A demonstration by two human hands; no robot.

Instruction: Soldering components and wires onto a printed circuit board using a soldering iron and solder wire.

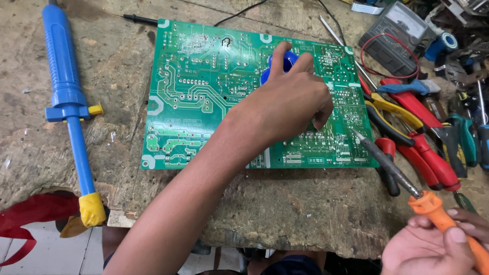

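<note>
Left hand (293, 104) is pinching a small blue tool (281, 65) over the middle of the green circuit board (198, 91) on the workbench. Right hand (438, 247) has its fingers wrapped around the orange soldering iron (407, 186), tip at the board's lower right.

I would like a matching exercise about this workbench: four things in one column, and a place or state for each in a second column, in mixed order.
Things:
1. green circuit board
2. soldering iron
3. blue desoldering pump
4. pliers with red and yellow handles

Places or states:
A. lies at the far left of the bench
B. held in the right hand
C. flat under the left hand
D. lie right of the board

Pairs: 1-C, 2-B, 3-A, 4-D
</note>
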